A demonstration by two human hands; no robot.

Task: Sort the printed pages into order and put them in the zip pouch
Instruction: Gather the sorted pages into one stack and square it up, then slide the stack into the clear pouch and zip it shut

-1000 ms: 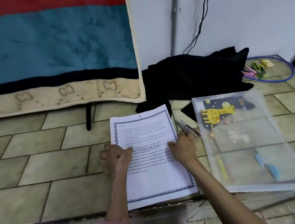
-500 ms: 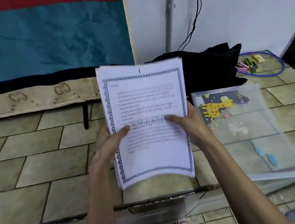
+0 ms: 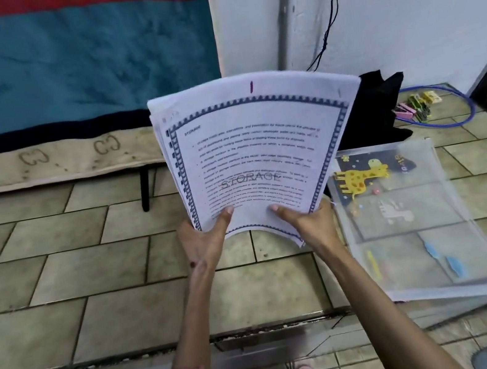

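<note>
A large blanket (image 3: 69, 68) with red, teal and beige bands fills the upper left of the frame, above the tiled floor (image 3: 57, 282). At the right, the clear zip pouch (image 3: 421, 224) with a giraffe picture lies flat on the floor. In the centre, the stack of printed pages (image 3: 250, 157) is held up in the air, top sheet reading "STORAGE". The left hand (image 3: 203, 243) and the right hand (image 3: 311, 224) each hold its lower edge, the grip closed on the paper with thumbs on top.

Bare tiled floor (image 3: 57, 282) lies left of the zip pouch (image 3: 414, 235) (black cloth (image 3: 376, 115) crowds its far edge)
</note>
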